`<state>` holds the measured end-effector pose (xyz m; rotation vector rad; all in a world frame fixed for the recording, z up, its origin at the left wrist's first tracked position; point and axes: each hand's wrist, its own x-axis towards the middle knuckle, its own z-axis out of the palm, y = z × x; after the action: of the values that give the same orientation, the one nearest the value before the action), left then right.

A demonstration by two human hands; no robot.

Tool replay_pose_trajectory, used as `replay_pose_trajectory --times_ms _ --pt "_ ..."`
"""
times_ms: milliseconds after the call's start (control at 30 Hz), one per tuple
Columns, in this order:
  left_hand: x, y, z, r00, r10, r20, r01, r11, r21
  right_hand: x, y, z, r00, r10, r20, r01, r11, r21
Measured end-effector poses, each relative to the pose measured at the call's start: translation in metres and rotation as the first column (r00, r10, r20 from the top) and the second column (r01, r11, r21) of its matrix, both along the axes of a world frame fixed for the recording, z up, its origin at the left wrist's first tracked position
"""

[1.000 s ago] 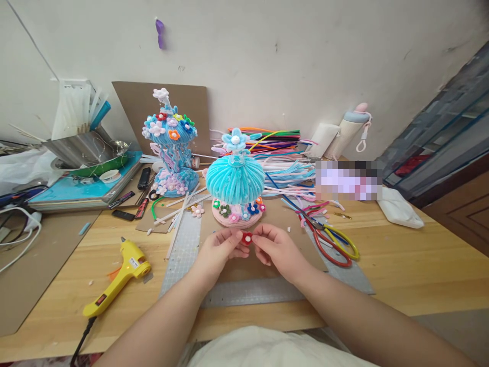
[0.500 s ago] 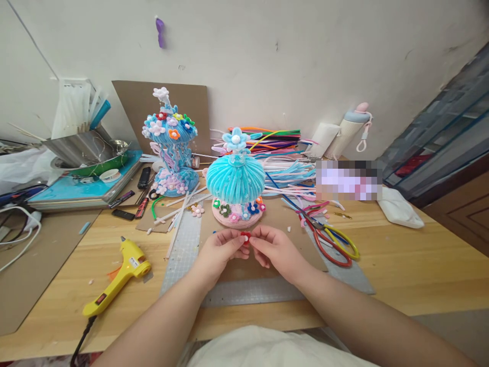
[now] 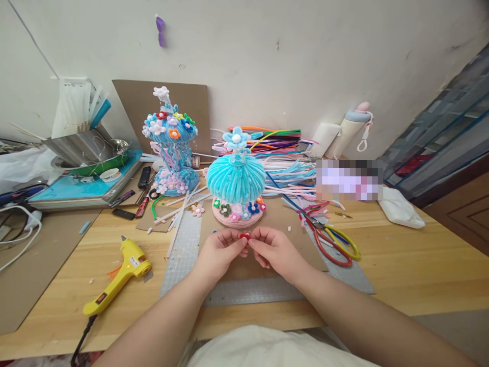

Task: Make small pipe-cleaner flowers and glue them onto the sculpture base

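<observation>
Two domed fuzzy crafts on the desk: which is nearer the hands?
The turquoise-domed craft on the pink base, just beyond the left hand and right hand. The other craft stands farther back and left, multicoloured flowers on its dome.

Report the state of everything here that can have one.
Red flower: held, partly hidden
Left hand: pinching it
Right hand: pinching it too
Turquoise-domed craft: standing upright
Flower-covered craft: standing upright
Yellow glue gun: lying on its side, cord attached
Scissors: lying down, open or shut unclear
Bottle: capped
</observation>
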<state>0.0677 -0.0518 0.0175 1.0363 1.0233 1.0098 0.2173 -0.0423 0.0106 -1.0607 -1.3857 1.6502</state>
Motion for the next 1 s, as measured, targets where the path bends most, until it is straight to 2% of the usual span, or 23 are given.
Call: replay_pose_trajectory --times_ms 467,767,900,1000 --pt "-0.001 -0.001 -0.001 0.998 0.059 -0.008 -0.06 0.998 -0.035 -0.002 0.0 -0.001 1.0 0.002 0.028 -0.002 1.0 0.008" --pt "-0.001 0.004 -0.01 0.999 0.008 -0.043 -0.006 0.999 0.032 -0.001 0.007 -0.008 0.994 -0.054 0.093 0.052 0.998 0.016" --pt "0.0 0.005 -0.009 0.993 0.066 -0.094 -0.06 0.996 0.07 0.0 0.008 -0.011 0.993 -0.046 0.112 0.041 0.998 0.047" --pt "-0.004 0.008 -0.011 0.965 0.203 -0.169 -0.181 0.974 0.135 0.001 0.01 -0.015 0.984 -0.167 0.058 0.161 0.982 0.099"
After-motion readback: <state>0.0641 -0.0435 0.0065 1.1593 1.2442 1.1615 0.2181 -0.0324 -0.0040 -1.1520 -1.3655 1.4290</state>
